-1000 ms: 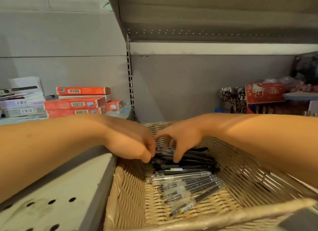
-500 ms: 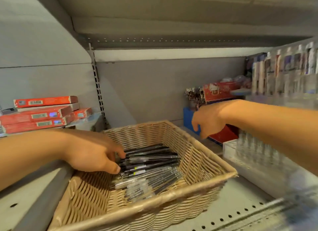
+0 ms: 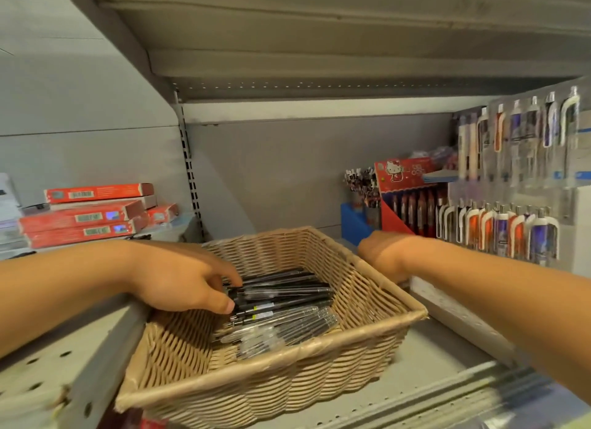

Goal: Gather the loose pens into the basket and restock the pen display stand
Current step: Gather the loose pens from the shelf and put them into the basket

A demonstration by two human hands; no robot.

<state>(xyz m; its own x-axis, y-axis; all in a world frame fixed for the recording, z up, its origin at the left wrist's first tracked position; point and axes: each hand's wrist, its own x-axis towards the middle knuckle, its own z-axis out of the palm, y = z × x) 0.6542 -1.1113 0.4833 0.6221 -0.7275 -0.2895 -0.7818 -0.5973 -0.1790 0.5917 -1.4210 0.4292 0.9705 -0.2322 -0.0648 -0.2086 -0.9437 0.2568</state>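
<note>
The left hand (image 3: 182, 281) is lowered into the basket (image 3: 377, 288), its fingers curled down onto the near ends of the pens (image 3: 281, 304), with the thumb pressed against one barrel; whether a single pen is pinched or the bundle is only touched cannot be told. The right hand (image 3: 383, 256) is held beyond the basket's right rim, blurred, its fingers bent downward; what is under them, and whether anything is gripped, cannot be told.

The pens are laid roughly parallel in a loose heap on the basket floor, towards its left and middle: slim black barrels on top and clear plastic-sleeved ones below. An exact count is prevented by overlap. Small yellow-and-white labels are seen on two barrels, too small to be read.

The basket is rectangular, woven of tan wicker with a thick bound rim, and is set on a grey metal shelf (image 3: 431, 358) with perforated holes along its front edge.

At the shelf's right side a clear, tiered pen display stand (image 3: 511, 230) is seen, filled with rows of upright pens with white clips and orange or purple bodies. Behind it, a red carton printed with a cartoon cat (image 3: 403, 172) is seen, and beside that a blue holder (image 3: 355, 220). At the far left, flat red boxes (image 3: 83, 217) with barcode labels are stacked; four can be counted, the printing being unreadable.
</note>
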